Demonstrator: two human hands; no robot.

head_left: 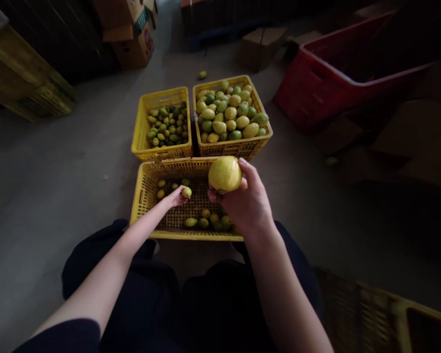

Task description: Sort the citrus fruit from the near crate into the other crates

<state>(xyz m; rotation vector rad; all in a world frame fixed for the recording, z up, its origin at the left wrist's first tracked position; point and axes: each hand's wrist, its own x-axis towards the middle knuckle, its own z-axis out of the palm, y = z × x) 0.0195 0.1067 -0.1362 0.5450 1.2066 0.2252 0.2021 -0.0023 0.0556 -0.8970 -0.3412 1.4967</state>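
Observation:
My right hand (250, 201) is closed around a large yellow lemon (225, 174), raised close to the camera above the near yellow crate (141, 196). My left hand (175, 197) reaches down into that crate with its fingers round a smaller yellow-green lemon (186, 192). A few loose lemons (161, 183) lie at the crate's back left. Several more yellow and green ones (204, 222) are gathered at its front right, partly hidden behind my right hand.
Behind stand two yellow crates: the left one (141, 105) holds smaller green and yellow fruit, the right one (247, 81) is heaped with larger lemons. A red bin (301, 93) stands right, cardboard boxes (132, 46) back left. One lemon (203, 74) lies on the floor.

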